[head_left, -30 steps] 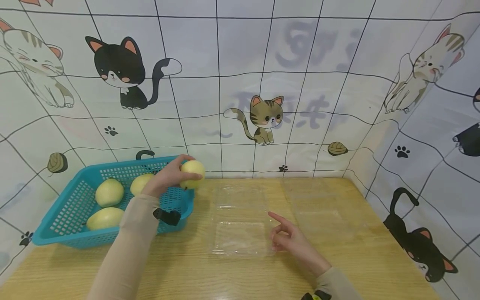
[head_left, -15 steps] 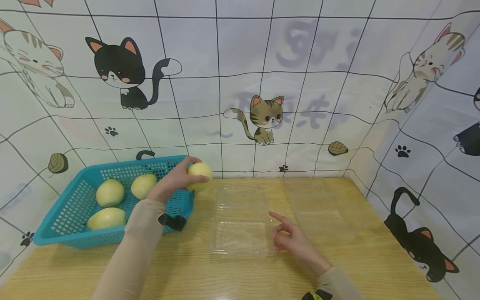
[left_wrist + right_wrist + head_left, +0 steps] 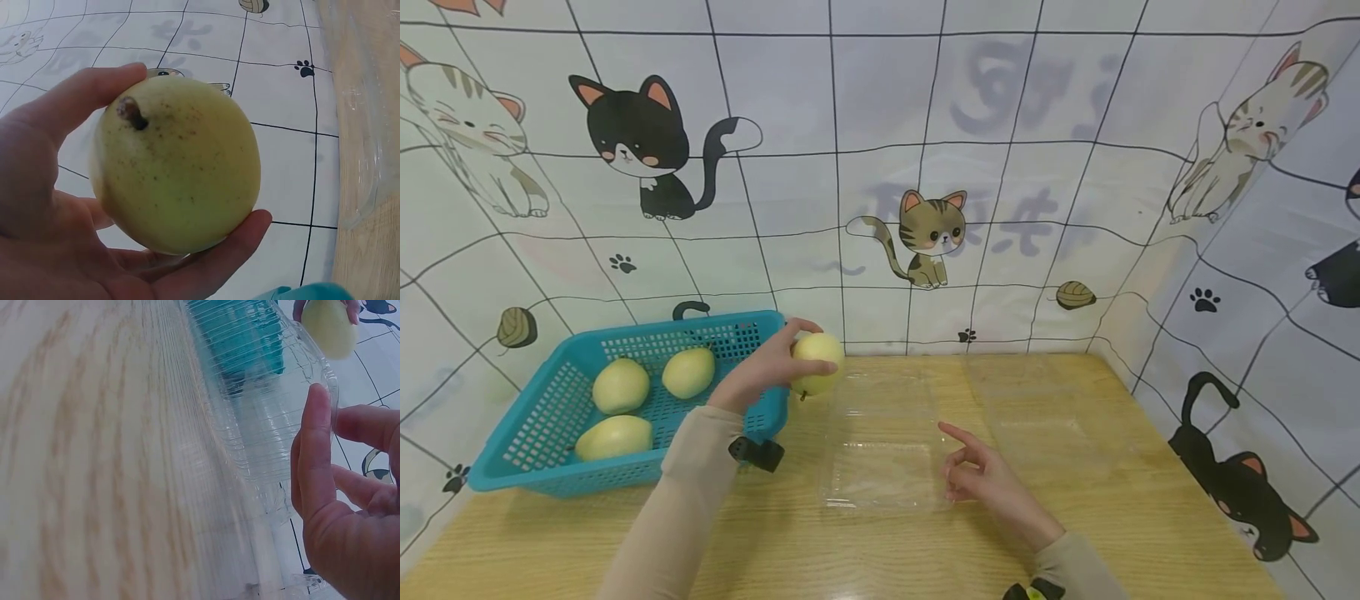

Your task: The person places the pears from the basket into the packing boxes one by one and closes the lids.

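In the head view my left hand (image 3: 772, 365) grips a pale yellow-green pear (image 3: 817, 364) above the table, just past the basket's right rim. The left wrist view shows fingers curled around the pear (image 3: 181, 172), its brown stem and speckled skin exposed. My right hand (image 3: 985, 479) is at the right edge of an opened clear plastic container (image 3: 880, 475). In the right wrist view, my right hand's fingers (image 3: 315, 456) lie either side of the container's rim (image 3: 325, 369), seemingly pinching it. Several pears, such as a long one (image 3: 615, 437), lie in the blue basket (image 3: 565, 475).
A second clear plastic container (image 3: 1045, 442), hard to make out, lies on the wooden table (image 3: 865, 554) to the right. A cat-patterned sheet (image 3: 880, 108) covers the back and side walls close behind the basket.
My left hand has carried the pear rightward and slightly down, from over the basket's right rim toward the clear container. The right hand stays at the container's edge.
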### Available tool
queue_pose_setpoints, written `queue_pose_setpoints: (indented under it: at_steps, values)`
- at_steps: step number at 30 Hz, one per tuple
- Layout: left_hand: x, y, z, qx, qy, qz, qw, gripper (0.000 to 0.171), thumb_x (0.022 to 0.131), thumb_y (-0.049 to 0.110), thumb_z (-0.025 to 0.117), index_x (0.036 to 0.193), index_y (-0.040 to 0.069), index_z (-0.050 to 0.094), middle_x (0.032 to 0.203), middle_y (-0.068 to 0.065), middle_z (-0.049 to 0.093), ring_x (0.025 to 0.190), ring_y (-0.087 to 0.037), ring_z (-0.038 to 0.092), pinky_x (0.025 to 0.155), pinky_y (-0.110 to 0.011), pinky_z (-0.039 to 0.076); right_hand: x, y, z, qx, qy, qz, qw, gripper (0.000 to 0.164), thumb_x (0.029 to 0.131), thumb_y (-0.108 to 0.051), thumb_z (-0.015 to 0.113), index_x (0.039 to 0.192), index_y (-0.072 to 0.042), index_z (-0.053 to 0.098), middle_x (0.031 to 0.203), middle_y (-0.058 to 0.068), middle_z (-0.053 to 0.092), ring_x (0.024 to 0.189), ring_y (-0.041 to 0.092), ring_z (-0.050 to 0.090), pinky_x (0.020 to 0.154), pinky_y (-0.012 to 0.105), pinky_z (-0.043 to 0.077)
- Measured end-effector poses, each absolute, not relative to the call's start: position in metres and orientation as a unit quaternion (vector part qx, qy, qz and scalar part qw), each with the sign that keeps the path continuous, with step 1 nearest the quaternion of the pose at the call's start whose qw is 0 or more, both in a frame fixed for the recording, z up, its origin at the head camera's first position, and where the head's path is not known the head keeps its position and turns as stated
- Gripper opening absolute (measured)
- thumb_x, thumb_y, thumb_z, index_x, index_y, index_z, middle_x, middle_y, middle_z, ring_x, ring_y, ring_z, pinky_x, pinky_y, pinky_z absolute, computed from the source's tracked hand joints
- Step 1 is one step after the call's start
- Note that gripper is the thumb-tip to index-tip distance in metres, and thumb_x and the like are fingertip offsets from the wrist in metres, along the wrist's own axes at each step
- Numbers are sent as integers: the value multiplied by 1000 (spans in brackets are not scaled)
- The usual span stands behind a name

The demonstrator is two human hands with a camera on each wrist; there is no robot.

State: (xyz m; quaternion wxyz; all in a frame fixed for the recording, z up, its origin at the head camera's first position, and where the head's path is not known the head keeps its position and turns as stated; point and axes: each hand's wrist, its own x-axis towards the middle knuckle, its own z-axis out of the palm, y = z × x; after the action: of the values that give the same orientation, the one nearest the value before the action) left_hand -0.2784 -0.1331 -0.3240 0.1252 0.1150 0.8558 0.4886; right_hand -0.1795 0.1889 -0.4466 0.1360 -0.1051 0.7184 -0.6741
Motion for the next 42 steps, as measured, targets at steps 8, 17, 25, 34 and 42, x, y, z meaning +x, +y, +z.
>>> queue_pose_setpoints:
  at_steps: [8, 17, 25, 34, 42]
  values:
    - [-277, -122, -332, 136, 861, 474, 127, 63, 82, 35, 76, 132, 17, 42, 120, -18, 51, 91, -29, 54, 70, -41, 49, -179, 189, -446, -105, 717, -675, 135, 69, 92, 2, 56, 152, -3, 22, 98, 20, 52, 74, 17, 59, 71, 34, 56]
    - [-274, -111, -335, 151, 865, 455, 148, 61, 80, 38, 77, 129, 20, 44, 110, -12, 56, 88, -26, 55, 69, -38, 48, -180, 188, -447, -99, 719, -675, 132, 68, 91, 4, 55, 152, -3, 24, 96, 18, 52, 74, 16, 58, 71, 34, 56]
    - [-272, -102, -340, 181, 855, 458, 164, 56, 81, 34, 77, 124, 18, 45, 110, -12, 55, 82, -26, 58, 61, -34, 51, -179, 187, -445, -101, 715, -678, 136, 69, 92, 3, 55, 152, -3, 23, 97, 20, 52, 75, 17, 58, 72, 35, 56]
    - [-265, -87, -350, 186, 846, 467, 176, 56, 79, 32, 79, 122, 18, 45, 106, -13, 56, 86, -26, 57, 66, -38, 51, -179, 189, -445, -103, 715, -678, 138, 68, 92, 2, 56, 152, -4, 23, 96, 16, 52, 75, 17, 58, 73, 34, 56]
    - [-260, -77, -357, 202, 852, 458, 157, 57, 76, 32, 81, 119, 16, 47, 99, -10, 60, 81, -24, 58, 63, -35, 51, -184, 189, -451, -112, 721, -670, 134, 67, 93, 2, 55, 152, -2, 24, 94, 17, 53, 74, 17, 60, 71, 35, 57]
